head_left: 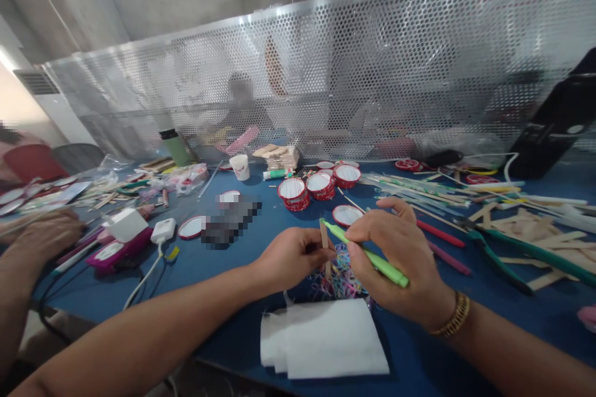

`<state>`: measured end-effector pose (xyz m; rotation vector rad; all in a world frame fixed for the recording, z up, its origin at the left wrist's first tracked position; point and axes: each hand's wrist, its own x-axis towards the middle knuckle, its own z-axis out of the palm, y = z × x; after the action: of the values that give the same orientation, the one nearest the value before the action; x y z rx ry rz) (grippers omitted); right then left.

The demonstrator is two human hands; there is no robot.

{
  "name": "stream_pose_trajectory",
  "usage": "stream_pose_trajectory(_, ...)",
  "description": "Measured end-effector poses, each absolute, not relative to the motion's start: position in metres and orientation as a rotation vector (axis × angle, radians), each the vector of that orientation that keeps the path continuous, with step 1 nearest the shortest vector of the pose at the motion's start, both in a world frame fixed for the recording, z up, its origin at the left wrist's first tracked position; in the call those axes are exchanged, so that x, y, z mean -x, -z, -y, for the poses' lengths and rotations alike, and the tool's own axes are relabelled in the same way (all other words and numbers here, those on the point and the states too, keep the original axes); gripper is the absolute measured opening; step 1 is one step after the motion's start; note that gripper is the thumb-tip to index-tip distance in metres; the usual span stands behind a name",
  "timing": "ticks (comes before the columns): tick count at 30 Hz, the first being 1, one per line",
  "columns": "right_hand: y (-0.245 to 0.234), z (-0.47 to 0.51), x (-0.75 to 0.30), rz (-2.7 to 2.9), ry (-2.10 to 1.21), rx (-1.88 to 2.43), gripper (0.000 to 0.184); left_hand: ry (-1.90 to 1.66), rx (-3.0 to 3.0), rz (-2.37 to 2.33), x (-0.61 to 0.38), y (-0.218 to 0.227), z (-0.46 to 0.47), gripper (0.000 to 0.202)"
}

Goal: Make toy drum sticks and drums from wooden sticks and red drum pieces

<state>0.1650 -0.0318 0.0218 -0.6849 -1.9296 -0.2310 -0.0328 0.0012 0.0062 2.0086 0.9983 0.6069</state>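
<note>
My left hand pinches a flat wooden craft stick, held upright over the table. My right hand grips a light green pen, its tip at the upper end of the stick. Whether the tip touches the wood I cannot tell. Beneath both hands lies a tangle of multicoloured thread. A folded white cloth rests in front of it, near the table's edge. Just beyond my hands is a round red-rimmed piece with a white face.
Several red drum-like rounds stand behind. Green-handled pliers and loose craft sticks lie right. A white paper cup stands before the perforated metal screen. Chargers with cables and another person's hand are at left.
</note>
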Motion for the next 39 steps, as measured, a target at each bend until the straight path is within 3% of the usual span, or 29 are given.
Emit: stream_pose_trajectory(39,-0.0215,0.0261,-0.1661,1.897,0.306,0.743,0.009,-0.615,-2.079,-1.046,0.0312,-0.0100,0.0004,0.021)
